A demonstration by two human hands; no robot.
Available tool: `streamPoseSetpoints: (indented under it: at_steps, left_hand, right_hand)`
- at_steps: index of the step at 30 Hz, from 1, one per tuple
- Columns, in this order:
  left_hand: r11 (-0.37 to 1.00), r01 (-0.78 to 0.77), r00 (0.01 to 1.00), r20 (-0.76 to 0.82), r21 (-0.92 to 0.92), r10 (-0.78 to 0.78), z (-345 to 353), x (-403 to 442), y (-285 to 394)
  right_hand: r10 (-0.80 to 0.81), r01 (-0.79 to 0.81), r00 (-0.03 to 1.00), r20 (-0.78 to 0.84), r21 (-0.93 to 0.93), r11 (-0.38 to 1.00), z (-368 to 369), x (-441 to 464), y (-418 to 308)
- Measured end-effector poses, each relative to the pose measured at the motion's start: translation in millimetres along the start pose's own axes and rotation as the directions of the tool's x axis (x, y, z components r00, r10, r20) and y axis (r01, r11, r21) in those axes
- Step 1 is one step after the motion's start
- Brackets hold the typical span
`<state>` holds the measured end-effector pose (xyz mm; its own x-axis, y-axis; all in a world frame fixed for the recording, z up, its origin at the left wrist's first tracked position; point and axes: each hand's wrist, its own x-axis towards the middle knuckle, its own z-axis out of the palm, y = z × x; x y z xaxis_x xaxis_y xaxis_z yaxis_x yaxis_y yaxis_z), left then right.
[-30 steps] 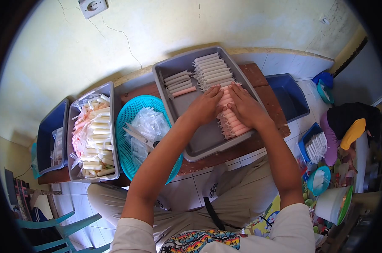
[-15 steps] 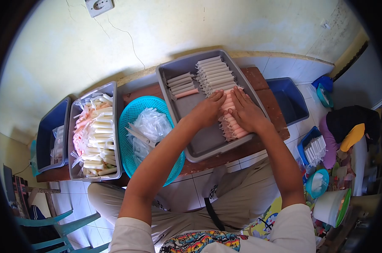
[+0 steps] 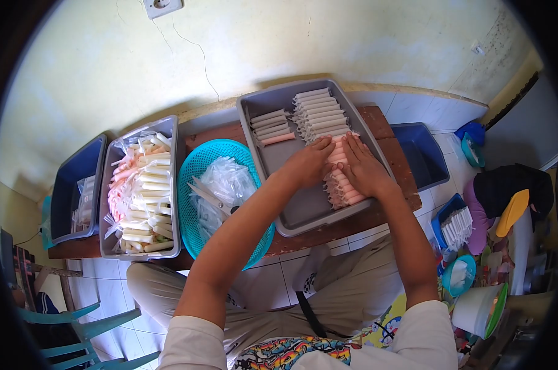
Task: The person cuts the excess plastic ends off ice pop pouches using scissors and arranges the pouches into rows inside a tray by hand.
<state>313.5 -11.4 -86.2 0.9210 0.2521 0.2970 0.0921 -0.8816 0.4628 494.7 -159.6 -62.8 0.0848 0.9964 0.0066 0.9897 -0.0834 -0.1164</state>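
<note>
Both hands rest on a row of pink wrapped sticks in a grey tray. My left hand lies along the row's left side, its fingers stretched toward the pink sticks. Flat on the right side of the row is my right hand, fingers extended. Above the hands, pale grey wrapped sticks continue the same row. A shorter group of grey sticks, with a pink one below it, lies in the tray's upper left.
A turquoise basket holds clear plastic and scissors. Left of it, a grey bin holds white and pink sticks, beside a dark blue bin. Another blue bin is at right. A person sits farther right.
The whole view has shifted slightly, with the tray appearing lower and farther right. Both hands remain on the pink sticks, with little visible movement relative to them.
</note>
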Motion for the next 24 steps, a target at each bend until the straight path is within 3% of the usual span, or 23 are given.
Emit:
streamPoseSetpoints:
  at_steps: [6, 12, 17, 20, 24]
  left_hand:
    - [0.998, 0.061, 0.998, -0.035, 0.008, -0.06, 0, 3, 1]
    - [0.99, 0.057, 0.957, -0.275, -0.127, -0.09, -3, 1, -9]
    - [0.978, 0.092, 0.832, -0.525, -0.184, -0.178, -45, -32, 20]
    - [0.981, 0.049, 0.807, -0.571, -0.188, -0.15, -58, -56, 24]
    - [0.968, 0.067, 0.798, -0.569, -0.244, -0.199, -88, -87, 26]
  right_hand:
    - [0.043, -0.043, 0.999, 0.011, 0.075, 0.996, -13, 1, -6]
    - [0.014, 0.0, 0.994, -0.11, 0.122, 0.993, -18, 7, -6]
    - [-0.099, 0.171, 0.944, -0.315, 0.21, 0.963, -38, 21, -23]
    - [-0.099, 0.224, 0.93, -0.354, 0.331, 0.917, -58, 24, -58]
    - [-0.153, 0.285, 0.91, -0.385, 0.315, 0.905, -56, 38, -96]
